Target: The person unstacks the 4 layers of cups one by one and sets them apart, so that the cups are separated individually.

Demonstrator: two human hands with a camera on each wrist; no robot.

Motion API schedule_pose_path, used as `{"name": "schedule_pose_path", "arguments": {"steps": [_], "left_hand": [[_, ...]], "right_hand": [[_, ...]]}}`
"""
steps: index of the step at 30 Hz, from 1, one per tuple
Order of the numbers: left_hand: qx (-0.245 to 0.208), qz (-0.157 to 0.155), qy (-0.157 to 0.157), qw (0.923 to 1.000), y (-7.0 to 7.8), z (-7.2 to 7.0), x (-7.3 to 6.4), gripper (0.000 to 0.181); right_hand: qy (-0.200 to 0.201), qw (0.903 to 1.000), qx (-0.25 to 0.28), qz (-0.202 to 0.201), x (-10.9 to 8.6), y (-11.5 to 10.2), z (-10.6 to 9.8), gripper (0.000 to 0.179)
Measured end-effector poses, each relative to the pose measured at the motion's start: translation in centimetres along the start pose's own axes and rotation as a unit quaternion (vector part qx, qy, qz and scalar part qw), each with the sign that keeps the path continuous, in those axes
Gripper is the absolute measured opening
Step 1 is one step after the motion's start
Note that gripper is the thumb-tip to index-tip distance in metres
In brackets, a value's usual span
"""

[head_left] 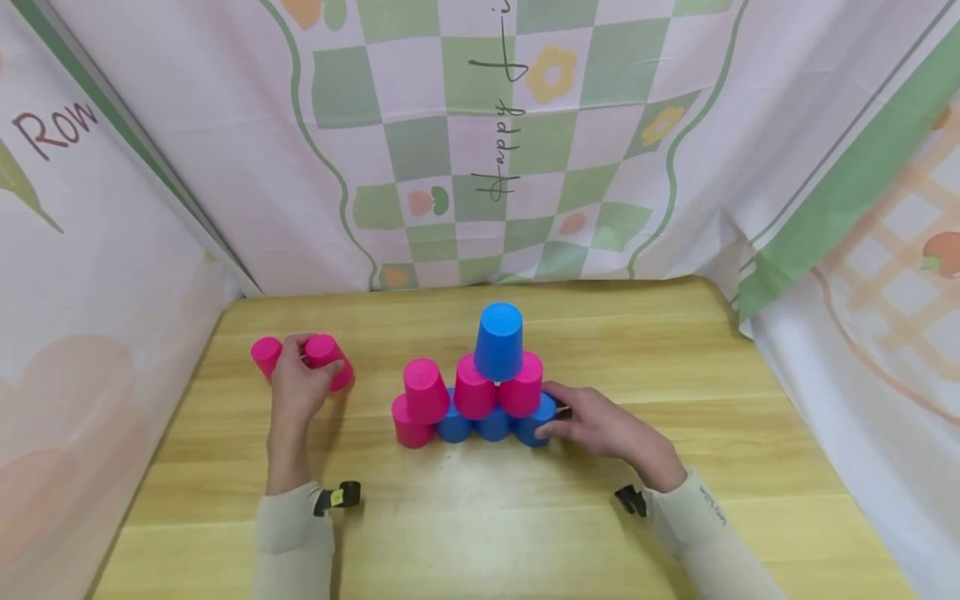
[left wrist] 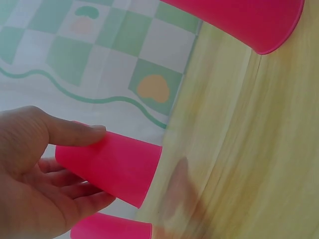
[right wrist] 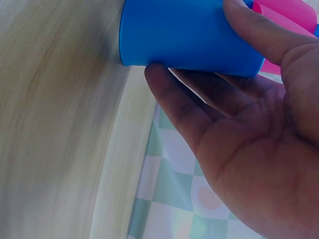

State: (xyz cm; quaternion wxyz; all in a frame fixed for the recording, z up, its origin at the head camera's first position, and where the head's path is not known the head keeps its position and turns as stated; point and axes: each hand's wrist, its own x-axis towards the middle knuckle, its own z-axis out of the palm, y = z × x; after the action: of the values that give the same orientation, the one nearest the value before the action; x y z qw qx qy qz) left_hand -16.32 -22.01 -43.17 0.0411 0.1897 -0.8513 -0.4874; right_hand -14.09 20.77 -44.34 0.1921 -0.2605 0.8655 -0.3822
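At the left, my left hand holds an upside-down pink cup between thumb and fingers. A second pink cup stands just left of that hand. Whether the held cup touches the table cannot be told. In the middle rises a cup stack: its bottom row has a pink cup at the left and blue cups beside it. Above stand three pink cups, and one blue cup tops the right pair. My right hand grips the rightmost bottom blue cup, thumb in front, fingers behind.
Everything stands on a wooden table. A checked curtain hangs along its back edge, with more printed cloth at the left and right sides. Each wrist wears a small black camera mount.
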Motion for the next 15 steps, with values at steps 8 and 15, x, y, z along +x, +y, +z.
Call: {"name": "schedule_pose_path", "arguments": {"steps": [8,15], "left_hand": [[0.011,-0.007,-0.007,0.9999,-0.31,0.31,0.22,0.067],[0.001,-0.007,0.01,0.9999,-0.69,0.48,0.53,0.067]], "right_hand": [[-0.003,1.0,0.003,-0.001,-0.02,-0.03,-0.04,0.047],[-0.001,1.0,0.002,-0.003,0.01,-0.01,-0.03,0.047]]}}
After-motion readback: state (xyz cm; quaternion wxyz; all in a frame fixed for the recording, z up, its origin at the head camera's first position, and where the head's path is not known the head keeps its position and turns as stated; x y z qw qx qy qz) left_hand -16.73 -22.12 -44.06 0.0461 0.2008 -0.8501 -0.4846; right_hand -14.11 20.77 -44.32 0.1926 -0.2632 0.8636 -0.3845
